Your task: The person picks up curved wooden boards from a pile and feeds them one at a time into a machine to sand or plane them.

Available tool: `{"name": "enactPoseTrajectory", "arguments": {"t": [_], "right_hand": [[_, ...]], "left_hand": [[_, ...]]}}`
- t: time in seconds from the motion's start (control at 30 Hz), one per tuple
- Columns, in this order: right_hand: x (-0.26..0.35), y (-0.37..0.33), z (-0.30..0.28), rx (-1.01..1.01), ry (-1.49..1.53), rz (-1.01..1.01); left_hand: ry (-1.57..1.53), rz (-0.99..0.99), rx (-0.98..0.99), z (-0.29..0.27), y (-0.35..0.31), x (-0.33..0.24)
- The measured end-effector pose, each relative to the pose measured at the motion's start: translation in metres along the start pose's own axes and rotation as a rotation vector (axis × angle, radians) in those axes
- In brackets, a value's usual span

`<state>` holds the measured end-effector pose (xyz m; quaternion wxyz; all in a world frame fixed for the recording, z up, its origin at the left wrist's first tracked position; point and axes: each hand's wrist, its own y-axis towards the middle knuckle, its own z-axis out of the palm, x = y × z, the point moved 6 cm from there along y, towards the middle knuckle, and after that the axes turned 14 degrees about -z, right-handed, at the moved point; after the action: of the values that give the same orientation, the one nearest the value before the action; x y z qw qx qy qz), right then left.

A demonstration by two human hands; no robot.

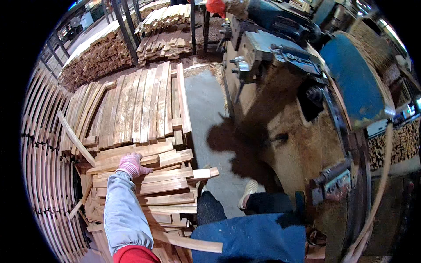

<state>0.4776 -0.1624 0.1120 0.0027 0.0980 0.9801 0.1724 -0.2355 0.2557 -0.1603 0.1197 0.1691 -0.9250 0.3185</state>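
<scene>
I've the left hand (pixel 133 165) on a board (pixel 103 168); can't tell its grip. Floor (pixel 202 94) runs between stack (pixel 144 103) edge and machine (pixel 263 46).

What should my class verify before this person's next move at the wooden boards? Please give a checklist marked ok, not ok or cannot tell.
1. Left hand gloved: ok, a pink-and-white glove covers it.
2. Left hand touching a board on the near stack: ok.
3. Grip firm: cannot tell, the fingers' undersides are hidden.
4. Right hand safely placed: cannot tell, it is out of view.
5. Board ends lined up: not ok, they are uneven and one piece juts out rightward.
6. Machine switched off: cannot tell from this still.
</scene>
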Motion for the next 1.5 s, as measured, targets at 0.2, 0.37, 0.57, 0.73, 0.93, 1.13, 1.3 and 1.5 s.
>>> {"name": "enactPoseTrajectory", "arguments": {"t": [0.2,0.37,0.57,0.73,0.93,1.13,1.3,1.5], "right_hand": [[-0.032,-0.151,-0.039,0.233,-0.044,-0.057],[-0.043,-0.080,-0.023,0.269,-0.306,-0.176],[-0.085,0.065,0.035,0.070,0.042,-0.005],[-0.078,0.124,0.060,-0.181,0.200,-0.323],[0.069,0.150,0.065,-0.183,0.410,-0.582],[0.308,0.141,0.046,0.238,1.224,-0.719],[0.312,0.085,0.049,0.746,1.346,-0.411],[0.218,0.026,0.055,0.716,0.723,-0.490]], "left_hand": [[0.107,0.056,0.074,-0.006,-0.040,-0.001],[0.166,0.068,0.044,0.002,-0.033,-0.014],[0.006,0.025,0.060,0.013,-0.028,-0.008],[-0.101,-0.043,-0.180,-0.010,-0.067,0.023],[-0.940,0.196,-0.659,-0.196,-0.247,0.067],[-1.954,0.790,0.006,-0.215,-0.365,0.009],[-2.160,0.813,0.195,-0.161,-0.408,-0.080],[-2.408,0.549,0.386,-0.058,-0.345,-0.115]]}}
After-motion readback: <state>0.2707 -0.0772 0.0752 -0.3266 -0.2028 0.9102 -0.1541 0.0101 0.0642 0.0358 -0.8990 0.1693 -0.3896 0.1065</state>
